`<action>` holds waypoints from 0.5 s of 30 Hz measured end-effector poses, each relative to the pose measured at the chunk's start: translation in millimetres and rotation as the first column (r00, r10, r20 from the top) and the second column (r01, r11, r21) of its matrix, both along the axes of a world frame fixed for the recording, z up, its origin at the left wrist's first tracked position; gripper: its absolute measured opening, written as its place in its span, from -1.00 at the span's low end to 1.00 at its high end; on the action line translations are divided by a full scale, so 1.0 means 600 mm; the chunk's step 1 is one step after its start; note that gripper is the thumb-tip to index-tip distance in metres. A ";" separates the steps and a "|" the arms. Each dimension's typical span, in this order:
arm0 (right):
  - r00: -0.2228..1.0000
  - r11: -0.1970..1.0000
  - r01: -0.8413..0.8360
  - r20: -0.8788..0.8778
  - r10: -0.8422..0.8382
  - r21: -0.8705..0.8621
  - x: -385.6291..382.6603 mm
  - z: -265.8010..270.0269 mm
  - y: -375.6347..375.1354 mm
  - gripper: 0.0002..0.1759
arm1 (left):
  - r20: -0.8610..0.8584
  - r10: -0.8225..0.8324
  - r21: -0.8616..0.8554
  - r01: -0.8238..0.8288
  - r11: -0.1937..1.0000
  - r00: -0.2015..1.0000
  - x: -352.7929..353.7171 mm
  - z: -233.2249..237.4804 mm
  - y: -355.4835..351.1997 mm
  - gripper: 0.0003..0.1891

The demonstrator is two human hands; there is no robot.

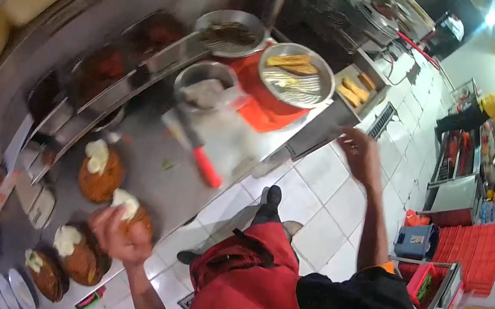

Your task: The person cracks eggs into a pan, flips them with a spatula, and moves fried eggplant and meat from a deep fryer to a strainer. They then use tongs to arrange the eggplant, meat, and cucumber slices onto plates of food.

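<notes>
A cream-topped brown piece (145, 221) is lying on the surface (170, 197), below and to the left of the red-handled knife (199, 149) in the view. The left hand (122, 233) is overlapping the piece's side farther from the knife and hiding part of its long axis; I cannot tell whether the two are touching. Its grip is curling loosely, but blur is masking the fingertips, so I cannot tell whether it is pinching anything. The right hand (360, 156) is hanging well to the right of the knife, above the tiled floor (332, 202), its grip loosely spread with nothing showing in it. The left hand is clearly being the nearer one.

The surface's edge is running just past the knife's handle end, then slanting down-left close by the piece. Room is opening between piece and knife, where a green scrap (168, 165) is lying. Another topped piece (100, 181) is sitting left of the knife, while a metal pot (181, 88) is standing just above its blade, limiting movement there.
</notes>
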State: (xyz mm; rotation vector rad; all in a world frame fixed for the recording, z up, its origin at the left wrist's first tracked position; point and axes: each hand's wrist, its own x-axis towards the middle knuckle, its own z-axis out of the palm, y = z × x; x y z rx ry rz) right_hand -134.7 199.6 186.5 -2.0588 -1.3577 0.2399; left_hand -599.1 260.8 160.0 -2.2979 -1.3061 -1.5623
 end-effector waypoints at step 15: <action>0.952 0.917 -0.293 0.011 0.307 -0.270 0.790 -0.259 0.177 -0.75 | -0.357 -0.865 -0.739 0.459 0.493 0.353 1.213 -0.199 0.351 -0.70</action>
